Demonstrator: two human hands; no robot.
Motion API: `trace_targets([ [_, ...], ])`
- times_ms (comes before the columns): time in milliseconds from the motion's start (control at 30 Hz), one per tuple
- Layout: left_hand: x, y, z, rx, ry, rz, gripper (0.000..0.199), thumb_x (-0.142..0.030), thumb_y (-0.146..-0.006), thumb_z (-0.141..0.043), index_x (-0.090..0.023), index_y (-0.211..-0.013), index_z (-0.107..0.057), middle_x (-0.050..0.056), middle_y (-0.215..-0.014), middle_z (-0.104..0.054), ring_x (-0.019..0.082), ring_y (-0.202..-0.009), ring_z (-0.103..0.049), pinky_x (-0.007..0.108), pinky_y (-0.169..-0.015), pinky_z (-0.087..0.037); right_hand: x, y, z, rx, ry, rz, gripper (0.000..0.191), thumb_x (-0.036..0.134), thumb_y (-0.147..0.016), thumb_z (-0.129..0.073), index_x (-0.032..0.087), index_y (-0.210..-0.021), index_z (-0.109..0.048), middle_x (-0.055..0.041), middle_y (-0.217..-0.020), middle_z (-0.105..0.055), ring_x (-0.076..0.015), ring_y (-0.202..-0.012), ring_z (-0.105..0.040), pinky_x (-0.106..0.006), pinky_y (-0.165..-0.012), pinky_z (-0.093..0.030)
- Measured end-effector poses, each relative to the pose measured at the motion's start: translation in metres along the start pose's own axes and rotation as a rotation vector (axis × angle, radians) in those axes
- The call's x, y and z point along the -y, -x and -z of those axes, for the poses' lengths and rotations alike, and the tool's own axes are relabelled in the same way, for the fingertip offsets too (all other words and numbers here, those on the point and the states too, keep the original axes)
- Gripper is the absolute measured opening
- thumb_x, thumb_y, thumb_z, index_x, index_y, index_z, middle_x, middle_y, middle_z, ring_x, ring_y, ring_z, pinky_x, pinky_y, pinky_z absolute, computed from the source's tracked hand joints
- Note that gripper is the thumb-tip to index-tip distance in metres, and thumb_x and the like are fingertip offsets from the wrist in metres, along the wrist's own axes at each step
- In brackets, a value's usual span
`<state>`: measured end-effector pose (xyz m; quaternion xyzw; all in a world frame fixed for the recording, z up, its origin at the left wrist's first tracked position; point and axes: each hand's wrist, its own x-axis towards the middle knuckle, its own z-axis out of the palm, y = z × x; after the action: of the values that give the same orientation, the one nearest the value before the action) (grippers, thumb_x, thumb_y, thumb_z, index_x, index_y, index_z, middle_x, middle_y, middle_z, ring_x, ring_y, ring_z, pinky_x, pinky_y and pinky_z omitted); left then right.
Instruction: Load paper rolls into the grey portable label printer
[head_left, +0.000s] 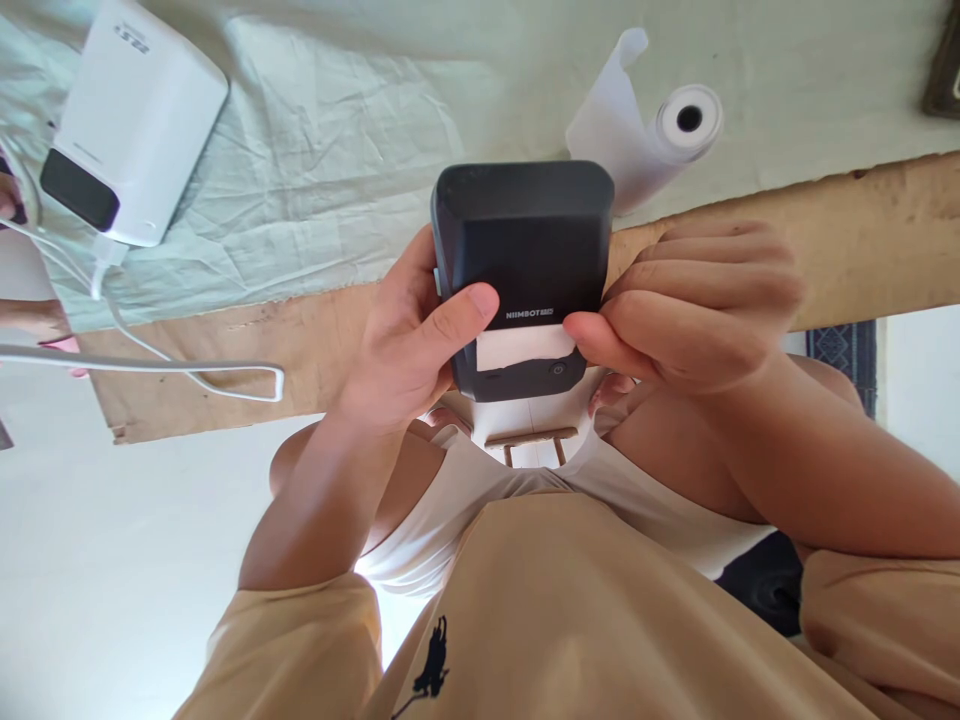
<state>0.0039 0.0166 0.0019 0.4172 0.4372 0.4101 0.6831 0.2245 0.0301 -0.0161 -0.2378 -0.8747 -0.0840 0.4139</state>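
Observation:
A black handheld label printer (525, 250) marked NIIMBOT is held above the table's front edge. My left hand (420, 340) grips it from its left side, with the thumb lying on the front face. From the slot below the brand name comes a strip of white paper (517, 347) with an uneven lower edge. My right hand (697, 300) is closed at the printer's right side, its thumb and finger pinched at the right end of that strip. The fingertips partly hide where the paper ends.
A partly unrolled white paper roll (686, 125) lies behind the printer. On the left is a white power bank (135, 120) with a white cable (150, 362) hanging past the wooden table edge (225, 340). A pale green cloth (337, 120) covers the tabletop. Another person's arm (34, 318) shows at far left.

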Motion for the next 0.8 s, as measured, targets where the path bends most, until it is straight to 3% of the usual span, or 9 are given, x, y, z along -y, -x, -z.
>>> trace_targets([
  [100,-0.001,0.0,0.001,0.024,0.032,0.002,0.039,-0.046,-0.08,-0.083,-0.021,-0.101,-0.062,0.003,-0.086,-0.066,0.028,-0.087,-0.076,0.034,-0.065,-0.059,0.002,0.0,-0.001,-0.01,0.003,-0.04,0.053,0.025,-0.1,-0.062,0.017,-0.06,-0.028,0.0035,-0.052,-0.032,-0.0074,-0.052,-0.026,-0.027,-0.052,-0.02],
  [267,0.008,-0.001,0.006,0.102,0.108,-0.105,0.023,-0.033,-0.085,-0.078,-0.021,-0.101,-0.066,0.004,-0.086,-0.065,0.021,-0.08,-0.071,0.03,-0.063,-0.057,0.003,0.002,-0.002,-0.012,-0.002,-0.059,0.052,0.026,-0.099,-0.062,0.018,-0.062,-0.027,0.0037,-0.052,-0.031,-0.0083,-0.051,-0.025,-0.029,-0.051,-0.019],
  [367,0.014,-0.002,0.01,0.116,0.119,-0.138,0.021,-0.034,-0.089,-0.074,-0.022,-0.104,-0.067,0.005,-0.089,-0.066,0.021,-0.078,-0.069,0.031,-0.063,-0.058,0.001,0.002,-0.002,-0.016,-0.017,-0.051,0.05,0.024,-0.096,-0.063,0.018,-0.062,-0.027,0.0046,-0.051,-0.033,-0.0076,-0.048,-0.027,-0.029,-0.048,-0.019],
  [467,0.017,-0.002,0.012,0.138,0.113,-0.132,0.024,-0.037,-0.089,-0.075,-0.022,-0.106,-0.066,0.006,-0.093,-0.066,0.022,-0.082,-0.072,0.033,-0.065,-0.059,0.001,-0.002,0.002,-0.011,-0.061,-0.056,0.042,0.028,-0.094,-0.068,0.021,-0.066,-0.038,0.0068,-0.052,-0.039,-0.0067,-0.047,-0.035,-0.027,-0.046,-0.026],
  [600,0.014,0.001,0.009,0.099,0.095,-0.076,0.029,-0.042,-0.092,-0.074,-0.022,-0.11,-0.063,0.005,-0.096,-0.065,0.023,-0.088,-0.073,0.032,-0.07,-0.059,0.004,-0.007,0.012,-0.06,-0.036,-0.097,0.011,0.031,-0.095,-0.071,0.022,-0.097,-0.064,0.0068,-0.063,-0.051,-0.0057,-0.055,-0.046,-0.024,-0.052,-0.038],
  [800,0.006,0.003,0.001,0.01,-0.067,-0.019,0.056,-0.062,-0.088,-0.071,-0.019,-0.122,-0.059,0.006,-0.095,-0.062,0.022,-0.086,-0.069,0.034,-0.07,-0.055,0.01,-0.005,0.017,0.007,-0.085,-0.137,0.013,0.02,-0.088,-0.075,0.024,-0.094,-0.064,0.0084,-0.059,-0.051,-0.0061,-0.051,-0.049,-0.025,-0.053,-0.039],
])
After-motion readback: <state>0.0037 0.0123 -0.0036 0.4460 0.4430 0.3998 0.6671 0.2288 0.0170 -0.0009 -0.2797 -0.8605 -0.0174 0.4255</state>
